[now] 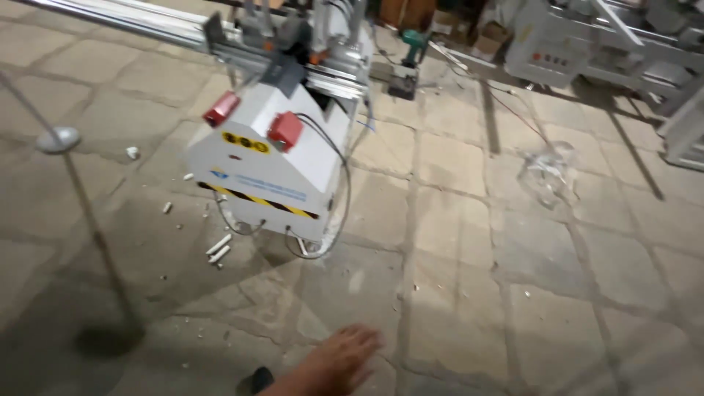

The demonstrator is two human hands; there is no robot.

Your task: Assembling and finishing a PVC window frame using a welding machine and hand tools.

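Neither of my hands shows clearly. A blurred bare limb (341, 361) enters from the bottom edge just left of centre, its short digits pointing up and right. It looks more like a foot than a hand. A dark sandal-like shape (257, 379) sits against its left side. It holds nothing and lies over the stone-tiled floor (455, 242). The nearest large thing is a white machine cabinet (268, 172) ahead on the left.
The cabinet has two red parts on top, a yellow-and-black striped band and loose cables around its base. Long metal rails (147, 26) run from it to the upper left. White offcuts (218, 249) litter the floor. A thin stand (59, 139) is on the left, and more machines (579, 51) at the upper right.
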